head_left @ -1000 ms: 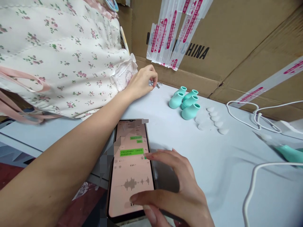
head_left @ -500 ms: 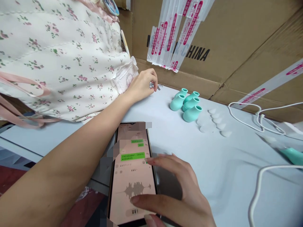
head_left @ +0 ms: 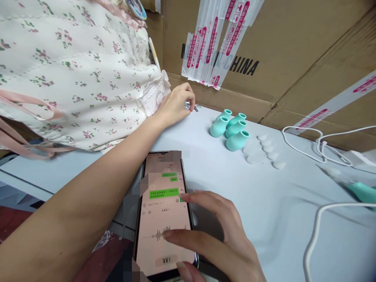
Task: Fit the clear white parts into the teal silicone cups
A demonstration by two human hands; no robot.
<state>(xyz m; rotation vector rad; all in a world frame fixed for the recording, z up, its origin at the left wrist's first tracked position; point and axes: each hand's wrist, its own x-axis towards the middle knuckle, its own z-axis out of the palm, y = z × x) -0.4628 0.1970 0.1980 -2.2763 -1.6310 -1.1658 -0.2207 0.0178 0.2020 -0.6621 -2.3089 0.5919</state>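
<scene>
My left hand (head_left: 178, 102) is stretched to the back of the table, its fingers curled down at some small shiny silver pieces (head_left: 196, 107). What lies between those fingertips is hidden. A smartphone (head_left: 161, 250) lies lit in front of me, showing a chat with green message bubbles and a sound waveform. Over its right side my right hand (head_left: 220, 235) is spread, with fingers apart and fingertips at the screen. Several turquoise vase-shaped pieces (head_left: 237, 141) stand grouped on the table, right of my left hand. Beside them are small white drop-shaped pieces (head_left: 278, 165).
A white floral cloth bag (head_left: 88, 70) fills the back left. Cardboard boxes (head_left: 282, 51) with printed tape stand behind the table (head_left: 264, 219). White cables (head_left: 314, 235) loop on the right, near a turquoise object with a clear pointed tip (head_left: 361, 192).
One right fingertip has shifted slightly up the phone screen, and the waveform looks different. My left hand has stayed almost in place.
</scene>
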